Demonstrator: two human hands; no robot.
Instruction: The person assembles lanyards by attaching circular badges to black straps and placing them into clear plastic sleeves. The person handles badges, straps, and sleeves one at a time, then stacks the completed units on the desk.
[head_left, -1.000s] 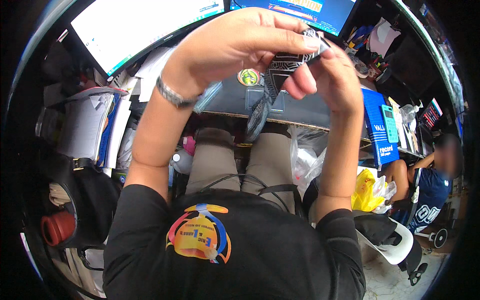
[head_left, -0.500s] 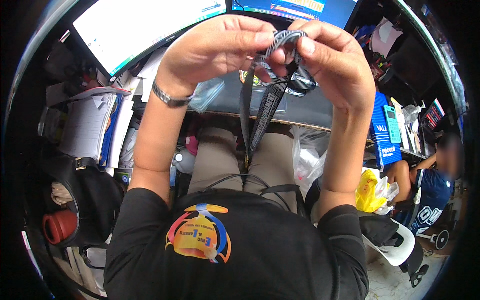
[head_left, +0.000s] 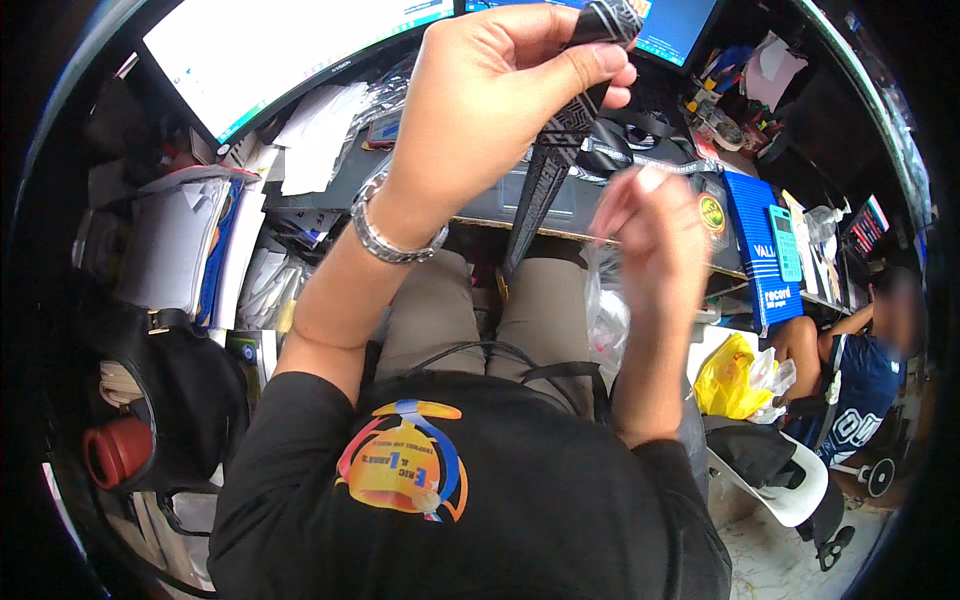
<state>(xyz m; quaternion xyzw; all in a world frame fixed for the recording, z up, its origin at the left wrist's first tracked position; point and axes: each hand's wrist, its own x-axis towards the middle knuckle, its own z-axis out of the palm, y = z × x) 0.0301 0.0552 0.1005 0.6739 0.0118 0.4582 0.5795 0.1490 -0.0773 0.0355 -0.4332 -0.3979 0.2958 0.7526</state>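
Up in front of the monitors, my left hand [head_left: 490, 100] is closed on a black lanyard [head_left: 541, 190] with a grey woven-looking pattern. Its folded top is pinched between thumb and fingers, and the strap hangs down past the desk edge to above my lap, where a small metal fitting shows at its end. My right hand [head_left: 655, 230] is apart from that lanyard, over the desk's front edge; motion smears its fingers. Just beyond it, more black-and-white straps [head_left: 640, 155] lie in a loose heap on the dark desk [head_left: 480, 205].
Two monitors [head_left: 290, 60] stand at the back. Papers and notebooks [head_left: 175, 245] crowd the left, above a black bag [head_left: 190, 400]. At right are a blue record book [head_left: 755, 250], a teal calculator [head_left: 785, 245], a yellow plastic bag [head_left: 732, 378] and a seated person [head_left: 855, 385].
My right hand has let go of the lanyard's top and come down toward me. My left hand has moved right and slightly up, still pinching the lanyard.
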